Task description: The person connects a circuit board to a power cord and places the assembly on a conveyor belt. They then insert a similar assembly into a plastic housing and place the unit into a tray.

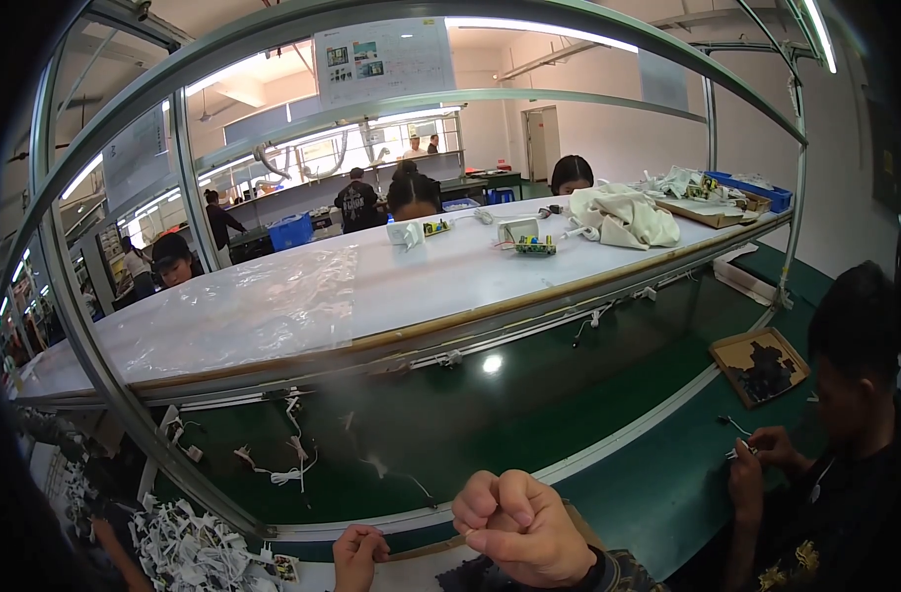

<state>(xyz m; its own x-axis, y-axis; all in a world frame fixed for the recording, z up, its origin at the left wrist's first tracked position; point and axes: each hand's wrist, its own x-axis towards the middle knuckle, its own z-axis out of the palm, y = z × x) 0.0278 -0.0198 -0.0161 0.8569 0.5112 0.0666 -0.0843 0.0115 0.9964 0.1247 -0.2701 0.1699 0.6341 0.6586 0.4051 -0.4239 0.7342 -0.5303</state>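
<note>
My right hand (525,529) is raised above the near edge of the bench, its fingers curled and the thumb drawn in toward them. Whatever it may pinch is too small to make out. Lower and to its left, my left hand (360,555) rests low over the bench edge with its fingers bent together; its grip is hidden. Beside the left hand lies a small circuit board (287,567) with yellow parts, at the edge of a heap of white plugs and cables (196,546). Something dark lies partly hidden under my right hand.
A metal frame (85,326) spans the bench, carrying a raised white shelf (421,286) with circuit boards (536,246) and a cream cloth (623,215). White cables (290,476) lie on the green surface. At right a co-worker (850,365) handles a small part near a cardboard tray (731,367).
</note>
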